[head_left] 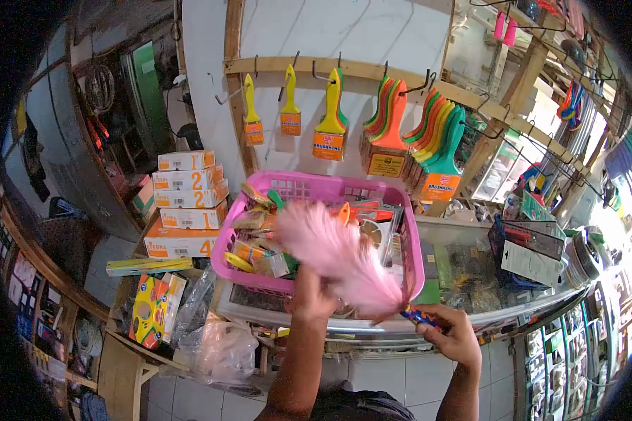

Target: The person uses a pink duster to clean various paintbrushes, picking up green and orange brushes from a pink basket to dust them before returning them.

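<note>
My right hand (453, 337) is closed around the blue, patterned handle (420, 318) of a pink feather duster (340, 259). Its fluffy head, smeared by motion, slants up to the left across the front of a pink plastic basket (416, 245). My left hand (313, 295) is at the basket's front rim, behind the feathers. They hide its fingers, so I cannot see whether it grips anything. Inside the basket lie paintbrushes, among them one with a yellow handle (239, 262), and several packaged goods.
The basket stands on a glass display counter (456, 270). Paintbrushes (330, 119) hang from hooks on a wooden rail (288, 65) above it. Stacked white-and-orange boxes (189, 200) are on the left, near a clear plastic bag (221, 351). A dark wire basket (527, 249) sits at right.
</note>
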`<state>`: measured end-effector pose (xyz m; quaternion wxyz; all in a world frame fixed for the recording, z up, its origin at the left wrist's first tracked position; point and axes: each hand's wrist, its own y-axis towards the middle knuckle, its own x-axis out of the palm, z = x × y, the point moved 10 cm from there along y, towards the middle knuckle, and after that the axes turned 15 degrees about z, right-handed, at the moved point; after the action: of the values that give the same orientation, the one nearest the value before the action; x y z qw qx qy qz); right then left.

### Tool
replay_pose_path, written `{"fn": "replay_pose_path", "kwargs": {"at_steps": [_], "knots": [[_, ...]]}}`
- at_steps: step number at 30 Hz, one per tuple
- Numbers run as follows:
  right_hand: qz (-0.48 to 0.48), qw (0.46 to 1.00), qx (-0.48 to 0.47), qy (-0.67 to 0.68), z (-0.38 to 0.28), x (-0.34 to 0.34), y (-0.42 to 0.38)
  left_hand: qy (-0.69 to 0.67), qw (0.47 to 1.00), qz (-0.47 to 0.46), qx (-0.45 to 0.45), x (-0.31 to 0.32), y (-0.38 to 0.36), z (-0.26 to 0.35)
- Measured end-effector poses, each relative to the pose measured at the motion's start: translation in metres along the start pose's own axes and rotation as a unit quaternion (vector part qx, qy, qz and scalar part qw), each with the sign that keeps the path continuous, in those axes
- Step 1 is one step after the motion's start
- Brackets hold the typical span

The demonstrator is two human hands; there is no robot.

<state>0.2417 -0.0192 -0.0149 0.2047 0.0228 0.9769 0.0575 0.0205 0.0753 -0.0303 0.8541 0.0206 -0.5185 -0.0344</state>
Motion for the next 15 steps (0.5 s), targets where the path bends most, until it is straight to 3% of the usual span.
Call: {"fn": "replay_pose_path", "kwargs": {"at_steps": [2, 3, 4, 7, 10, 12, 14, 15], "knots": [[-0.030, 0.997, -0.043, 0.055, 0.006, -0.007, -0.008, -0.143, 0.981, -0.129, -0.022, 0.020, -0.001, 0.006], [-0.051, 0.993, -0.068, 0.080, 0.008, -0.008, -0.010, -0.137, 0.986, -0.090, -0.035, 0.011, 0.002, 0.004], [-0.052, 0.993, -0.023, 0.107, 0.016, -0.009, -0.008, -0.132, 0.989, -0.050, -0.048, 0.001, 0.004, 0.002], [-0.004, 0.999, 0.010, 0.034, 0.036, -0.006, 0.010, -0.125, 0.987, -0.097, -0.008, 0.005, -0.004, 0.006], [-0.060, 0.996, -0.027, 0.057, 0.025, 0.006, 0.012, -0.139, 0.984, -0.109, 0.013, 0.012, -0.012, 0.010], [-0.097, 0.992, -0.037, 0.076, 0.024, 0.012, 0.009, -0.108, 0.993, -0.049, 0.018, 0.014, -0.013, 0.011], [-0.065, 0.995, -0.043, 0.062, 0.024, 0.010, 0.017, -0.057, 0.998, 0.009, -0.001, -0.004, 0.002, 0.004], [-0.048, 0.997, -0.042, 0.054, 0.024, 0.010, 0.020, -0.147, 0.987, -0.065, -0.008, 0.007, -0.001, 0.007]]}}
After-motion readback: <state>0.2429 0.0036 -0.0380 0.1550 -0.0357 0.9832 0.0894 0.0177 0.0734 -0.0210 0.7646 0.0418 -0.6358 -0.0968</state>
